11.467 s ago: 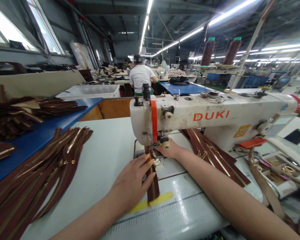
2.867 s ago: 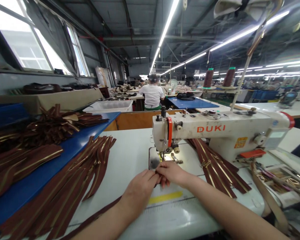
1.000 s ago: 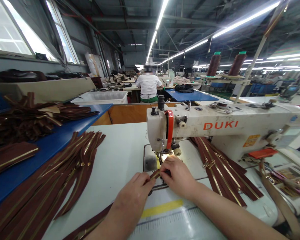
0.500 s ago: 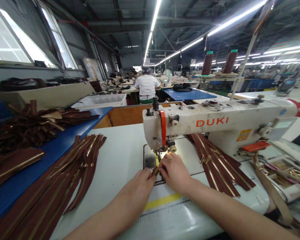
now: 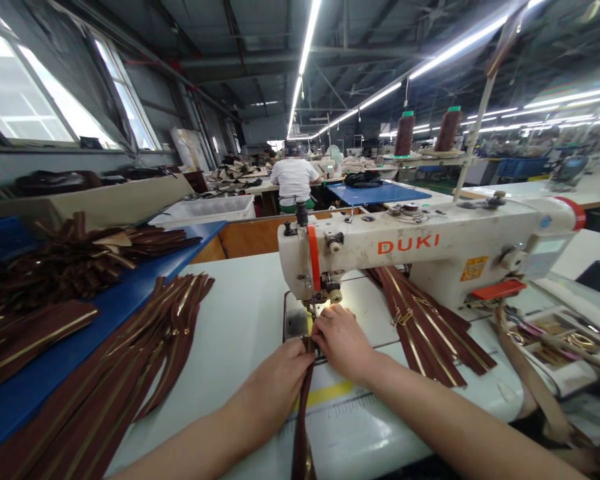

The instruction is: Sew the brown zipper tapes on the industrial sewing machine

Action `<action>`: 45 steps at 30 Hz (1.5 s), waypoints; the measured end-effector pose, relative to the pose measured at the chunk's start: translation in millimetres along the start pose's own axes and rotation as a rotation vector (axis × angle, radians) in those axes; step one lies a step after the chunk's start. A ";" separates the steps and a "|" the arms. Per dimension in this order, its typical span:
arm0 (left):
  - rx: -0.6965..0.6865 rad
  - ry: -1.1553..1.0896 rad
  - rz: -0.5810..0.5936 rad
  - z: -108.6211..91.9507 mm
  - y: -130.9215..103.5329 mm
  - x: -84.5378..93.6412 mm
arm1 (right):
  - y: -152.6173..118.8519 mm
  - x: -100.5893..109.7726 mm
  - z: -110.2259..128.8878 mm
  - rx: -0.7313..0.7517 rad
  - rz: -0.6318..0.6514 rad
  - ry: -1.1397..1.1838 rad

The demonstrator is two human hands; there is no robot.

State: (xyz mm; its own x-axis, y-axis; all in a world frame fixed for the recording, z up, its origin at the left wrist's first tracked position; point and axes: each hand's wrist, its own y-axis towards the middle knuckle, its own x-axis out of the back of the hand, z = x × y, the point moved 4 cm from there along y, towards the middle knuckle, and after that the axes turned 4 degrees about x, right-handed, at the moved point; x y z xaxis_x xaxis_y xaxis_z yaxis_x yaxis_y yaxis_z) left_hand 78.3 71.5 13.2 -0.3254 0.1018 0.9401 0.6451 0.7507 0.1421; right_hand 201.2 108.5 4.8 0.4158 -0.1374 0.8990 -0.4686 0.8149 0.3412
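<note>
A brown zipper [image 5: 304, 417] runs from under the needle area of the sewing machine [image 5: 365, 243] toward me and hangs over the table's front edge. My left hand [image 5: 289, 370] is closed on it just in front of the needle plate, thumb and fingers pinched together. Right beside the presser foot, my right hand [image 5: 337, 337] grips the same zipper near its end, fingers bent. The fingers hide the zipper's end and the foot's contact with it. More brown zippers with gold teeth [image 5: 425, 320] lie under the machine arm.
Long brown zippers [image 5: 130, 360] spread across the table's left side. A zipper heap [image 5: 70, 260] sits on a blue table [image 5: 180, 257]. At right is a parts tray [image 5: 555, 340]. Thread cones [image 5: 405, 133] stand behind the machine; a person in white [image 5: 295, 177] sits farther back.
The zipper's length now hangs straight down toward me below my left hand, where it was not visible before. Both hands stay by the needle, and the camera view has shifted slightly.
</note>
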 end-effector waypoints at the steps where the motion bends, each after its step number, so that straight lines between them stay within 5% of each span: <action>1: -0.022 0.028 -0.014 -0.4 -1.9 -1.8 | 0.0 -0.2 -0.1 0.002 -0.002 -0.001; 11: -0.305 0.349 -0.095 3.0 -7.3 -6.3 | 1.2 3.1 1.3 -0.019 -0.005 -0.002; 18: -0.357 0.453 -0.093 -0.6 -7.6 -2.2 | 4.6 3.6 -1.2 -0.029 -0.049 0.061; 23: -0.328 0.435 -0.119 -2.6 -4.7 0.0 | -9.5 12.9 -7.4 -0.025 -0.099 0.118; 29: -0.208 0.262 -0.125 9.0 4.0 -7.6 | -39.0 19.9 13.2 0.250 -0.029 0.156; 45: -0.141 0.299 -0.076 5.7 9.9 -10.9 | -38.5 11.4 16.2 0.411 0.036 -0.158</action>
State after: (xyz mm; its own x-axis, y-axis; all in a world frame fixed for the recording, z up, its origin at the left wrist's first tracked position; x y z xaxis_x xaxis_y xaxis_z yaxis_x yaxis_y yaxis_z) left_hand 84.3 81.6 2.6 -0.1724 -0.1628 0.9715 0.7227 0.6493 0.2370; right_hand 211.3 66.4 6.4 0.2842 -0.2234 0.9324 -0.7648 0.5336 0.3610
